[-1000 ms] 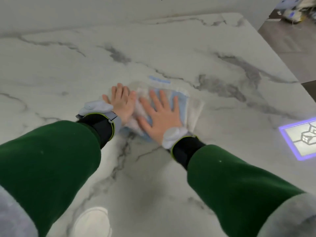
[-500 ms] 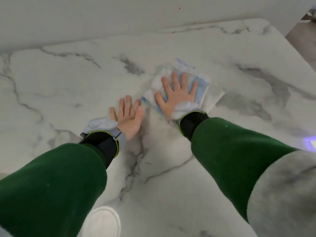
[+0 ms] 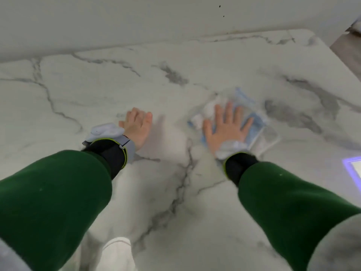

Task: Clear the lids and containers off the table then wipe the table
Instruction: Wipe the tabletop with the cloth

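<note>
The right hand (image 3: 227,128) lies flat on a blue and white cloth (image 3: 254,125), its fingers (image 3: 229,110) straight and spread, pressing the cloth onto the marble worktop (image 3: 117,79). The cloth sits right of the middle, blurred at its edges. The left hand (image 3: 137,126) rests palm down on the bare worktop, well apart from the cloth, fingers straight and close together, holding nothing. Both arms wear green sleeves (image 3: 58,192) with dark wristbands (image 3: 111,155). A purple-lit square (image 3: 353,169) shows at the right edge.
</note>
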